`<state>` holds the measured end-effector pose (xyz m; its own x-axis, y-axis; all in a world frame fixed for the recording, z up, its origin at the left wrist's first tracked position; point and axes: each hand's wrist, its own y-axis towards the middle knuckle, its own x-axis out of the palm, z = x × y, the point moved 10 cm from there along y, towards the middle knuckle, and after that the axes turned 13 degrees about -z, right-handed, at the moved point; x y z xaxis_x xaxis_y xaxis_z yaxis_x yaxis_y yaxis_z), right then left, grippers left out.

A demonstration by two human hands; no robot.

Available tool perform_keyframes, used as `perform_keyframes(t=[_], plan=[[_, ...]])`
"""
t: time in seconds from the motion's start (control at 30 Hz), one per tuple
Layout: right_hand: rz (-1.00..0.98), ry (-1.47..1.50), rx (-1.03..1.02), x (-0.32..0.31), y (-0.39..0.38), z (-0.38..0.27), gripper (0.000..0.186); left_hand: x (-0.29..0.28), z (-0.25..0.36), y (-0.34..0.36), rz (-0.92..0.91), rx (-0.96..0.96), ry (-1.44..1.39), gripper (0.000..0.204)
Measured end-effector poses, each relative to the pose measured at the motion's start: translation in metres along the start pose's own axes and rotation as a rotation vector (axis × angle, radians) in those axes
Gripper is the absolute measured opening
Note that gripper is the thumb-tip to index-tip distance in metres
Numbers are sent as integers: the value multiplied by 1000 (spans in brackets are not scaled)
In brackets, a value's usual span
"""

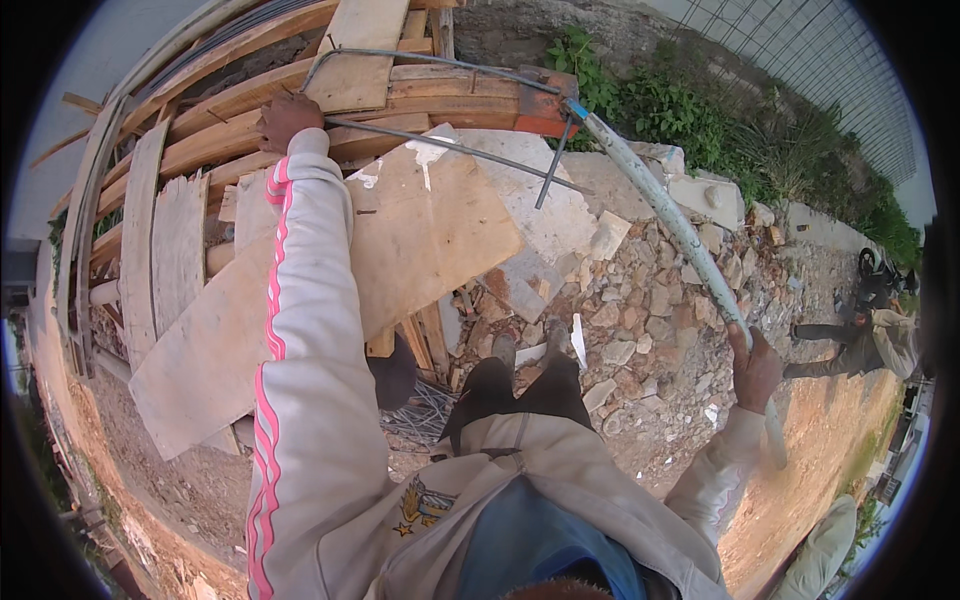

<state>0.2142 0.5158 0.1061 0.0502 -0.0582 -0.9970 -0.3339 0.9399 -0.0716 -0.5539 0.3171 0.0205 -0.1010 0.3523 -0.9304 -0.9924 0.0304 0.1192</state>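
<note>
While the right hand [757, 368] wraps its fingers around the pale pipe [665, 200] near its lower end, probably for leverage, the left hand [291, 122] closes over the bent steel rod [440, 58], seemingly to steady it. The rod lies across the timber stack [455, 100], reaching its right end, where the pipe's blue tip meets it beside an orange end piece [543, 120] that likely braces it.

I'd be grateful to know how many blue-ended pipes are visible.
1: the pale pipe, slanting from its blue end at the bent metal bar down through the right grip. Others could be hidden under the planks.
</note>
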Motion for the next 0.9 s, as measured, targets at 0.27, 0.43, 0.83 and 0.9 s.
perform_keyframes(t=[0.27,0.43,0.83,0.9], plan=[[-168,92,-115,4,39,16,66,-5,1,-12,30,56,-96,29],[-208,217,-168,35,59,32,51,-2,3,-10,4,42,-95,36],[-323,903,-251,84,96,37,31,1,-15,7,-11,51,-33,44],[-431,943,-309,106,98,16,30,4,-5,3,-28,40,-31,43]])
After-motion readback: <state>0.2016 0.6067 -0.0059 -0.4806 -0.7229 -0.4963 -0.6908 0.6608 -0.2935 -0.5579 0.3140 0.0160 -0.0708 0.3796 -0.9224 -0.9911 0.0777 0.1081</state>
